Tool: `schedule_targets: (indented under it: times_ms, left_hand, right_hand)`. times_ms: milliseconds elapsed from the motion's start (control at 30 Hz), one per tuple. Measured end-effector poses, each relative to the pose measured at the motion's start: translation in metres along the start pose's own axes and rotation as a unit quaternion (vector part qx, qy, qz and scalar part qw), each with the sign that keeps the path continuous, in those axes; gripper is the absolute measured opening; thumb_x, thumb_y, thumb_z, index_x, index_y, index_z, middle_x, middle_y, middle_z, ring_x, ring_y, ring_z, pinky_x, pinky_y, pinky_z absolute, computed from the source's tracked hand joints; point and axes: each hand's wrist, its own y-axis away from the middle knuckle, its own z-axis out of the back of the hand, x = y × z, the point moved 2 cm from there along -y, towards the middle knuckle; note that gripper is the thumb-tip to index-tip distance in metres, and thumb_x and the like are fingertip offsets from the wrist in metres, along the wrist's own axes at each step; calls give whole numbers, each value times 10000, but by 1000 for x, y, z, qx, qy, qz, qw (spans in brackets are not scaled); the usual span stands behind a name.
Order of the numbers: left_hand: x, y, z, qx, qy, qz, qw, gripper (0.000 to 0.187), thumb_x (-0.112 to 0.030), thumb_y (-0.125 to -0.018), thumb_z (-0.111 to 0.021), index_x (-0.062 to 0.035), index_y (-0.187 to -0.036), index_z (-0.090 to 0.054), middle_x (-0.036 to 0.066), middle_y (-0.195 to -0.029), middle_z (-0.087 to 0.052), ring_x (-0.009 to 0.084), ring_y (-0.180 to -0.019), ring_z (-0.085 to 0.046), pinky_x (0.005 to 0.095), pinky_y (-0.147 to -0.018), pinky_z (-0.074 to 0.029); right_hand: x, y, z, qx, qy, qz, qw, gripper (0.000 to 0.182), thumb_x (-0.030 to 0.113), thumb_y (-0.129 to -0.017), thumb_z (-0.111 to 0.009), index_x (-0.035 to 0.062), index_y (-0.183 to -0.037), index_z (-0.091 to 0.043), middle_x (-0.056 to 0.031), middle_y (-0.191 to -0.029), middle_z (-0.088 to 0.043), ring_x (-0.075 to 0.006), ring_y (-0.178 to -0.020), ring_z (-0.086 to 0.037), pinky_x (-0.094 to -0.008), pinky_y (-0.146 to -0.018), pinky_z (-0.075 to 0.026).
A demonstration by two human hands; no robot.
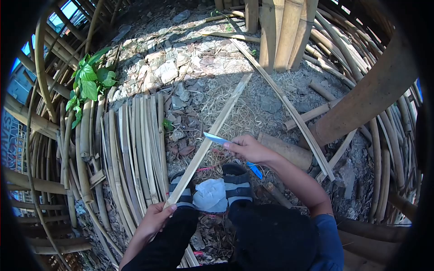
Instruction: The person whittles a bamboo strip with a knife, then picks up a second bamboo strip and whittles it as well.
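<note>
My left hand (156,220) is closed round the lower end of a long flat bamboo strip (210,135), which slants up and away to the right. In my right hand (246,149) is a knife (215,138), its pale blade pointing left across the strip near its middle. Whether the blade touches the strip I cannot tell. Between my sandals (237,185) lies a crumpled white plastic piece (210,194). A blue object (255,170) rests on the ground just below my right hand.
Many split bamboo strips (135,149) lie side by side at the left. A longer strip (289,106) slants across the right. Thick bamboo poles (282,36) stand at the back, with a large pole (366,99) leaning at the right. Stones and shavings (235,110) cover the ground.
</note>
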Motion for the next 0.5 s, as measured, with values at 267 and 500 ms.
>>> schedule_targets:
  times_ms: [267, 500]
  left_hand:
    - [-3, 4, -2, -2, -8, 3, 1000, 399, -407, -954, -669, -79, -747, -575, -59, -491, -427, 47, -394, -397, 231, -373, -285]
    - [-4, 2, 0, -10, -16, 6, 1000, 399, -399, -955, -670, -83, -737, -562, -61, -491, -430, 47, -392, -398, 233, -371, -287]
  right_hand:
    - [17, -4, 37, -55, 32, -24, 998, 385, 366, -972, -647, 17, -811, -670, 17, -654, -556, -70, -562, -473, -256, -515, -369]
    - [28, -3, 114, -239, -106, -34, 965, 417, 462, -1000, -555, 123, -759, -518, 73, -558, -391, -33, -452, -305, -228, -408, -206]
